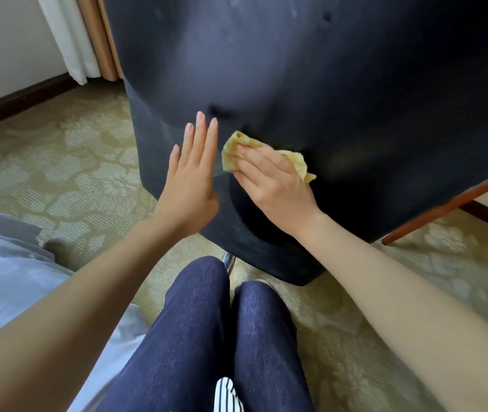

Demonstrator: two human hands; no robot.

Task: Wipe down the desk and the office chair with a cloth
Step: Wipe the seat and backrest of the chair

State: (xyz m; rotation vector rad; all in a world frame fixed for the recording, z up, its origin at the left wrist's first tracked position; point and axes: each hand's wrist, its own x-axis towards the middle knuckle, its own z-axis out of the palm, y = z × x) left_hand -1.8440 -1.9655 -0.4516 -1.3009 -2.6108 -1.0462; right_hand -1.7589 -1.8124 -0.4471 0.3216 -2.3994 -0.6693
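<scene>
1 view: head cam, wide-angle, faces fwd & down, close to chair back (pixel 311 72); knees (pixel 204 281) at btm.

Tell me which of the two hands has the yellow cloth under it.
The right hand: it presses the crumpled yellow cloth on the dark fabric office chair. The left hand rests flat on the chair, bare.

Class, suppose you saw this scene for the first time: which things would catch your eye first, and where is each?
The big dark office chair fills the upper middle of the view. Against its lower back a yellow cloth stands out, pressed flat under the right hand, while the left hand lies open on the chair just beside it. Pale patterned carpet covers the floor around it.
</scene>
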